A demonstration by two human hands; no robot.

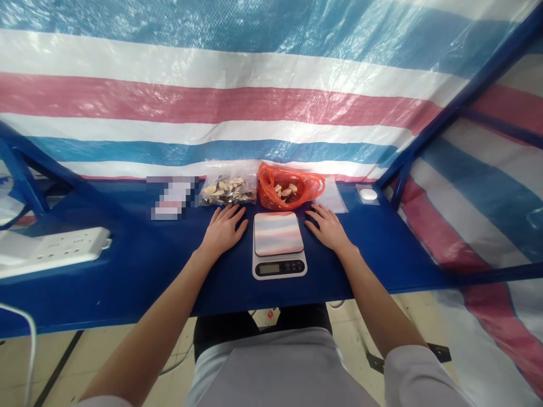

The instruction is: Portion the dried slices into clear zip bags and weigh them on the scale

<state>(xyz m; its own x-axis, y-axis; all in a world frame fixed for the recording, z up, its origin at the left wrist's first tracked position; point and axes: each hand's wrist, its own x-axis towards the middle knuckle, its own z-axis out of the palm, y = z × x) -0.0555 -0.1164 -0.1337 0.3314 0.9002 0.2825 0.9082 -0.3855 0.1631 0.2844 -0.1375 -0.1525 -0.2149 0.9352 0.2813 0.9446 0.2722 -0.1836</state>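
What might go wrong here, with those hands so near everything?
The open orange plastic bag holds loose pale pieces, so a nudge might spill them. The left hand nearly touches the clear bag. The right hand sits close beside the digital scale, so a bump might shift it.

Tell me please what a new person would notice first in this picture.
The striped blue, white and red tarpaulin fills the back and right side. On the blue table, a digital kitchen scale sits between the left hand and right hand, with a bright orange plastic bag just behind it.
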